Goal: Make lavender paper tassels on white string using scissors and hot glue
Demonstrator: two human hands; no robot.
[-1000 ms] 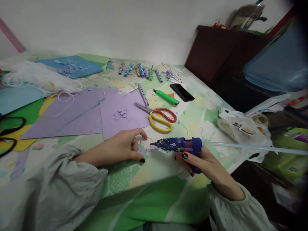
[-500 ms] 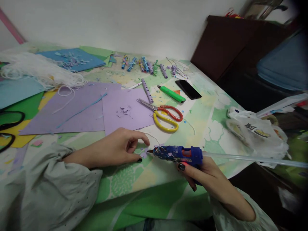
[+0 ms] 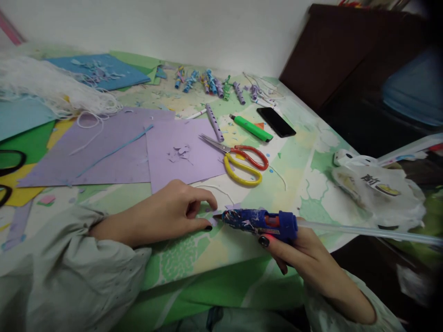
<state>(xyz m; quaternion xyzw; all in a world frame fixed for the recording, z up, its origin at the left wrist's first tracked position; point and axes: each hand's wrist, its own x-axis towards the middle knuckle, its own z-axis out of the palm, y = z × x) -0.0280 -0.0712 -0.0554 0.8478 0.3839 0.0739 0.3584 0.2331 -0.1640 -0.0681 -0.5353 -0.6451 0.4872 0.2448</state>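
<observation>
My right hand is wrapped round the handle of a blue hot glue gun. A long clear glue stick juts out of its back, and its dark nozzle points left, close above the table. My left hand rests at the nozzle's left, thumb and index finger apart, its other fingers curled under. Between those fingertips and the nozzle lies a small purple paper scrap; whether the nozzle touches it, I cannot tell. A thin white string lies just beyond.
Scissors with red and yellow handles lie beyond the gun, near a green utility knife, a phone and a purple paper tube. Purple sheets and tangled white string cover the left. Several decorated paper rolls line the back.
The view has shifted slightly, so the table things appear a little higher and spread outward. Both hands keep nearly the same pose, and the glue gun's nozzle stays by the left fingertips.
</observation>
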